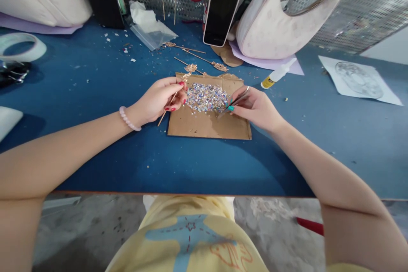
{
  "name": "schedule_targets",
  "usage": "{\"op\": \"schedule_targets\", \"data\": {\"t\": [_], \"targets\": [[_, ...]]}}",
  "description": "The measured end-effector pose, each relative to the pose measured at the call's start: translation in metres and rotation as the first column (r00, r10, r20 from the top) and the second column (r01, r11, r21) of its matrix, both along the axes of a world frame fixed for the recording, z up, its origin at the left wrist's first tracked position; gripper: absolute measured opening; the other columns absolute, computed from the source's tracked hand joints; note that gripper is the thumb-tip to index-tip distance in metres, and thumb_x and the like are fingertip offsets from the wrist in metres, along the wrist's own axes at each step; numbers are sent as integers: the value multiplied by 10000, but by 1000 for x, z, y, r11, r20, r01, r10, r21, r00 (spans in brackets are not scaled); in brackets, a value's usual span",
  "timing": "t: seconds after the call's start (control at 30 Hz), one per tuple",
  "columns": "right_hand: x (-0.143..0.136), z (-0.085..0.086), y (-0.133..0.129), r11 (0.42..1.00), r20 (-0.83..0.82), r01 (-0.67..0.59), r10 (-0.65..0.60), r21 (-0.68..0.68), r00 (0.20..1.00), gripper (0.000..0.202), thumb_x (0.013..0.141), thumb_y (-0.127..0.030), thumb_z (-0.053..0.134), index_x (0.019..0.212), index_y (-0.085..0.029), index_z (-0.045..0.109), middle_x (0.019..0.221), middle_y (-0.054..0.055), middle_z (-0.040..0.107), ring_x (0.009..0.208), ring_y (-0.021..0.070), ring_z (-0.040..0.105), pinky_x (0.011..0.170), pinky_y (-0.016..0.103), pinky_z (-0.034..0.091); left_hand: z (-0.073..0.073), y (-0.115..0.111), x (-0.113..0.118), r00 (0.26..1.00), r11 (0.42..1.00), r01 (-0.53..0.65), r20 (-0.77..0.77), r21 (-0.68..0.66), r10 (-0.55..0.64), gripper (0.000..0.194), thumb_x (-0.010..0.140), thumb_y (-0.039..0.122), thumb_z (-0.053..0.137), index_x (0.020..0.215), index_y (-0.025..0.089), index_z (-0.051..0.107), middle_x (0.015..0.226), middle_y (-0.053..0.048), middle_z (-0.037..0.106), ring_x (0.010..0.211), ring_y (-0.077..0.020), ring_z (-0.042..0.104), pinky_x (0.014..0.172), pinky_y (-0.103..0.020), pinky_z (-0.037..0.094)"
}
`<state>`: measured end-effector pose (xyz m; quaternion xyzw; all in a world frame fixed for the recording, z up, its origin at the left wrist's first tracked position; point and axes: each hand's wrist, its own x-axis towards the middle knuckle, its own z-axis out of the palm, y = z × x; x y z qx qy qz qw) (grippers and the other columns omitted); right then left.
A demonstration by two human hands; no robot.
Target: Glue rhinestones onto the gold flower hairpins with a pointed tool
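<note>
My left hand (167,97) is closed on a gold hairpin (162,118), its long stick slanting down and its ornate head above the fingertips. Opposite it, my right hand (251,106) pinches metal tweezers (237,100), whose tips point down at the cardboard. Between the hands, a heap of small multicoloured chips (206,97) lies on a piece of brown cardboard (210,126). Just beyond the cardboard are more gold hairpins (219,66) with leafy or flower-like heads. A small glue bottle (276,75) with a yellow label lies right of them.
A phone (224,8) leans upright at the back beside a pale handbag (274,34). Tape (24,47) sits at far left, a plastic bag (153,32) behind the hairpins. A printed paper sheet (360,80) lies at right. Perforated metal mesh (369,12) borders the blue table (134,165).
</note>
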<state>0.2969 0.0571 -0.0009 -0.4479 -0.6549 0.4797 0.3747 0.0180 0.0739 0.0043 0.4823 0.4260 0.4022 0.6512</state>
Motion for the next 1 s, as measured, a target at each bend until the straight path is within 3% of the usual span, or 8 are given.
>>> {"op": "schedule_targets", "data": {"t": [0.13,0.3,0.47,0.7,0.9,1.0], "targets": [[0,-2,0,995,-67,71,-67,70,996,333,673,-319,875,853,-236,607,827,-15,690,787,154,676,773,302,579,0,0,-1,1000,1000,10,7,-11,-10,177,930,117,486,781,165,569,568,-9,579,385,-57,434,349,-171,238],[-1,-4,-2,1000,-9,-11,11,6,1000,304,705,-342,857,863,-236,620,839,1,697,804,171,694,763,322,590,-3,0,-2,1000,1000,25,-10,-17,-25,128,913,156,523,793,173,566,582,-1,581,396,-62,446,361,-175,255],[0,-5,-3,996,-33,67,-66,63,997,272,751,-338,818,894,-232,612,868,6,705,808,157,694,802,334,594,-7,2,-5,999,998,52,-12,-23,-53,123,920,183,519,805,185,563,581,4,586,406,-73,463,366,-182,251],[-7,-10,-9,999,-16,-47,47,9,999,205,775,-291,782,902,-223,635,897,29,731,830,158,721,805,328,621,-9,1,-6,995,993,101,-11,-54,-101,160,968,211,496,821,196,559,599,16,607,395,-69,467,385,-198,285],[-12,-10,-13,993,-29,106,-104,57,994,182,805,-279,762,927,-228,637,926,42,739,878,169,733,853,340,633,-8,-1,-7,993,990,112,-12,-89,-114,155,990,248,491,846,209,534,606,31,605,390,-67,464,386,-205,268],[-14,-8,-16,1000,-12,13,-13,24,1000,157,807,-263,748,917,-224,644,906,40,739,837,162,740,802,316,643,-8,-4,-8,992,986,127,-12,-104,-129,156,1005,263,483,865,210,529,610,39,604,395,-61,465,396,-200,284]]}}
